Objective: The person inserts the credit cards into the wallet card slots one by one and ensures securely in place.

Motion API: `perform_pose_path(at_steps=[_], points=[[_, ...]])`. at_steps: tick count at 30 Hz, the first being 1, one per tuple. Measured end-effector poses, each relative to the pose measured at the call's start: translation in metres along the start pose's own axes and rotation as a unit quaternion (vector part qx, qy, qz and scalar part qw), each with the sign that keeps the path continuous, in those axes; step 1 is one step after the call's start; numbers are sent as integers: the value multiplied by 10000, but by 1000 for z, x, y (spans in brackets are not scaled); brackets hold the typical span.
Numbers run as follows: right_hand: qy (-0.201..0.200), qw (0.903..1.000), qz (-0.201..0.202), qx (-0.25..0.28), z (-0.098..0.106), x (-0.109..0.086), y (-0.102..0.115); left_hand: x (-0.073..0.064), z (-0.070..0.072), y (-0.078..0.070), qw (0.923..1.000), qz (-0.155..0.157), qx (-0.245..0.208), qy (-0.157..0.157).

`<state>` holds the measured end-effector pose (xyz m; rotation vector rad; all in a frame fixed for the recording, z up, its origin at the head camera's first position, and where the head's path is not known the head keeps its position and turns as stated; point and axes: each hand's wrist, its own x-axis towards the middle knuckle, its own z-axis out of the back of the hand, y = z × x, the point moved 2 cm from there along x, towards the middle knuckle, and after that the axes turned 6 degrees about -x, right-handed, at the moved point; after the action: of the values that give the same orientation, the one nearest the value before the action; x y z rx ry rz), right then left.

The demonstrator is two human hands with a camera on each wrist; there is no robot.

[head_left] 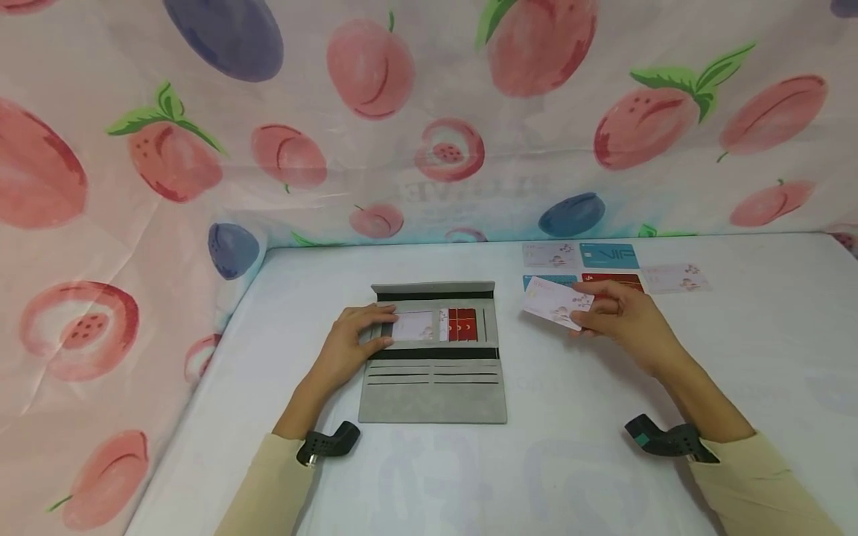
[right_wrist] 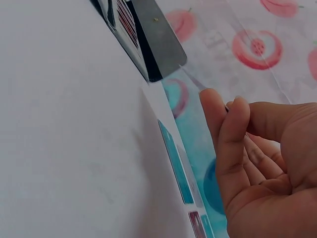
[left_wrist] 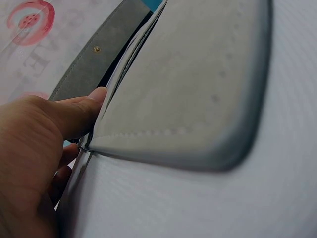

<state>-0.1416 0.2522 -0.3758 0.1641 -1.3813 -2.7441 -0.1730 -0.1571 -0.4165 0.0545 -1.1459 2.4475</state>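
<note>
An unfolded grey wallet (head_left: 432, 402) lies on the table, its upper part holding a pale card (head_left: 413, 326) and a red patterned card (head_left: 462, 324). At its left side, my left hand (head_left: 348, 339) grips the edge, with thumb and forefinger over the upper part. The left wrist view shows this hand (left_wrist: 34, 144) at the wallet's fold (left_wrist: 86, 146). Right of the wallet, my right hand (head_left: 623, 324) pinches a white card with a small floral print (head_left: 556, 301), tilted and raised off the table. In the right wrist view this card is nearly edge-on beyond the fingers (right_wrist: 233, 129).
Behind the right hand several cards lie on the table: a pale one (head_left: 550, 254), a blue VIP card (head_left: 608, 255), another pale one (head_left: 675, 278), and a red one (head_left: 613, 279) and a blue one (head_left: 536, 281), both partly covered. A fruit-print curtain (head_left: 302, 89) borders the table's back and left.
</note>
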Motion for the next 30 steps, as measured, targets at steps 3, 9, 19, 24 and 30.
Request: perform_pose_path(at_steps=[3, 9, 19, 24, 30], points=[[68, 10000, -4, -20, -9, 1, 6, 0, 0, 1, 10000, -42, -8, -7], [164, 9999, 39, -12, -27, 2, 17, 0, 0, 2, 9999, -104, -81, -41], [64, 9997, 56, 235, -49, 14, 25, 0, 1, 3, 9998, -183, -46, -77], [-86, 10000, 32, 8, -58, 16, 28, 0, 1, 2, 9999, -146, -52, -65], [-126, 9999, -89, -5, -65, 16, 29, 0, 0, 3, 9999, -142, -7, -53]])
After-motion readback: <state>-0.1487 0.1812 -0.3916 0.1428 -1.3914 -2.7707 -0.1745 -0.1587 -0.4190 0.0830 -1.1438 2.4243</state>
